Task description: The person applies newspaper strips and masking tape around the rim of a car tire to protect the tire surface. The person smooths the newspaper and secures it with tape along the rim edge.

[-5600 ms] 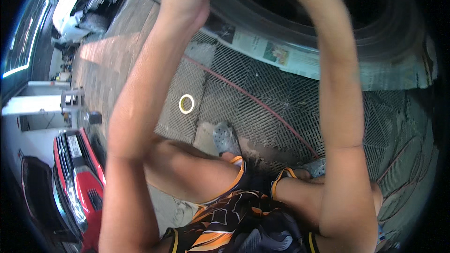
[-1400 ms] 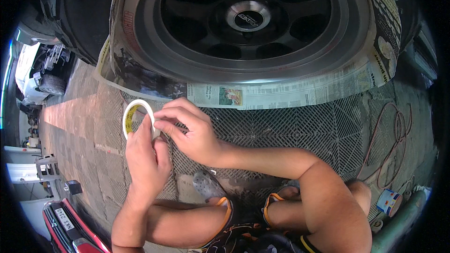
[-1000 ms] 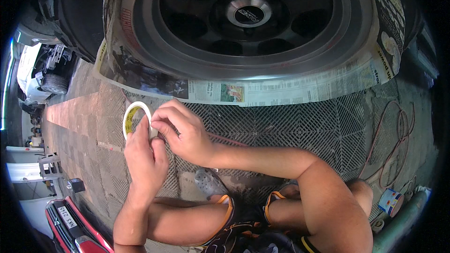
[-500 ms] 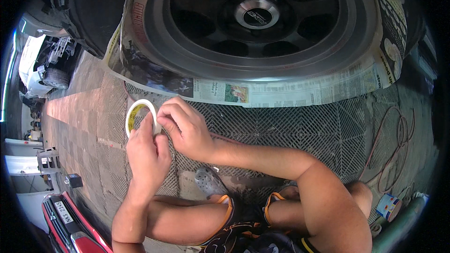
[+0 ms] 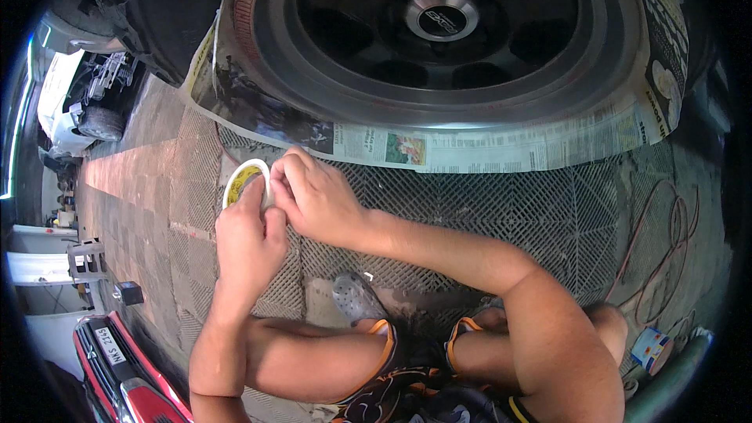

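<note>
A roll of pale masking tape [image 5: 265,175] with a yellow inner core is gripped by my left hand [image 5: 251,243], its index finger hooked through the ring. My right hand [image 5: 317,197] is closed in a pinch at the roll's right edge, fingertips against the tape; whether a loose tape end lies between them I cannot make out. Beyond both hands stands a car wheel [image 5: 345,90] with dark spokes and a grey rim. Newspaper sheets [image 5: 486,149] wrap around its lower edge.
Grated floor tiles [image 5: 486,215] lie under the wheel. A thin hose [image 5: 666,227] coils at the right, near a small can [image 5: 652,349]. On the left are a red car [image 5: 129,376], a small dark box [image 5: 128,293] and a white vehicle [image 5: 66,110]. My knees flank a grey clog [image 5: 356,298].
The view has shifted slightly. The tape roll has tilted and turned a little between my hands, while both keep hold near the same spot.
</note>
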### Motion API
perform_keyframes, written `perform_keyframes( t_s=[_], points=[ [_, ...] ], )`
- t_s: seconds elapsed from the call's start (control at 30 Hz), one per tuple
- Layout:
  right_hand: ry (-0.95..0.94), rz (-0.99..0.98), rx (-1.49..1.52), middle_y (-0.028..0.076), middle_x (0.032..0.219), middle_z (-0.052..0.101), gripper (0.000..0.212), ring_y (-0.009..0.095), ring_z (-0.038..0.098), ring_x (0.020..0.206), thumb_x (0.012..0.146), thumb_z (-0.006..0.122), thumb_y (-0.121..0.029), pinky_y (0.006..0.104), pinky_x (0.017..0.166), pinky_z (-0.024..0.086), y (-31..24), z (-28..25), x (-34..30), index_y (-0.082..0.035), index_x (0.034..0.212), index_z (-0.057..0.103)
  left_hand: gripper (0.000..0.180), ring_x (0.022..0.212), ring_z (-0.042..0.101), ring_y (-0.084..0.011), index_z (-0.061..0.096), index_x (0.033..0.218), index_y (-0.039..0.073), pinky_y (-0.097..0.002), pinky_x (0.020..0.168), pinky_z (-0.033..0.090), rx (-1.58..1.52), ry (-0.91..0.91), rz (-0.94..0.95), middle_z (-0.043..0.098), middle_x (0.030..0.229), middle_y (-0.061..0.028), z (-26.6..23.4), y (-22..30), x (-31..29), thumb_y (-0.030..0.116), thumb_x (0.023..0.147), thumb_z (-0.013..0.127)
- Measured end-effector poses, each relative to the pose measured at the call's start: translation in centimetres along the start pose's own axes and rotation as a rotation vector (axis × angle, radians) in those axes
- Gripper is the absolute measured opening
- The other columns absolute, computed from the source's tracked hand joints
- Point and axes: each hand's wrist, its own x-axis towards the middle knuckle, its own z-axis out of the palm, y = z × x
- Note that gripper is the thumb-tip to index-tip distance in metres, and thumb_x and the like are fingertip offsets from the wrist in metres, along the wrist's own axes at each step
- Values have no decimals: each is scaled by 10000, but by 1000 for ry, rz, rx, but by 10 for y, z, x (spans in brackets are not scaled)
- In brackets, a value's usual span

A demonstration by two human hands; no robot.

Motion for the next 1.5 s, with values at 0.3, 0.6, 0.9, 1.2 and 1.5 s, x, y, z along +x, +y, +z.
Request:
perform_keyframes(
  t_s=[0.3, 0.6, 0.9, 1.2, 1.5],
  points=[
    [-2, 19, 365, 108, 987, 660, 330, 244, 697, 802, 888, 790, -100, 333, 703, 568, 15, -8, -4, -32, 1184, 662, 345, 667, 633, -110, 660, 1208, -74, -280, 625, 517, -515, -198, -240, 702, 754, -88, -4, -16, 5, 27, 924, 490],
    [-20, -60, 47, 138, 906, 623, 205, 323, 695, 772, 921, 669, -198, 433, 635, 572, 19, 1, -5, -2, 917, 612, 299, 708, 679, -143, 674, 1127, -83, -308, 671, 557, -472, -262, -250, 728, 811, -109, 7, -23, 8, 28, 923, 487],
    [-129, 23, 396, 101, 936, 664, 226, 328, 694, 896, 861, 779, -220, 449, 764, 543, 28, -15, 3, -64, 907, 623, 314, 746, 679, -144, 636, 1247, -96, -289, 698, 556, -595, -377, -343, 718, 844, -97, -3, -29, 11, 22, 981, 519],
    [-43, 102, 387, 102, 828, 727, 135, 213, 741, 779, 895, 778, -89, 327, 707, 580, 21, -57, 46, -6, 918, 674, 346, 609, 666, -144, 536, 1311, -73, -305, 601, 541, -739, -193, -144, 656, 703, -72, -8, -8, 4, 152, 1052, 579],
    [35, 185, 43, 98, 872, 748, 109, 180, 736, 792, 899, 768, -90, 306, 743, 580, 27, -113, 64, -18, 945, 700, 436, 542, 665, -164, 675, 986, -40, -324, 594, 499, -352, -417, -380, 637, 566, -86, -34, -11, 14, 329, 1114, 481]
  ],
)
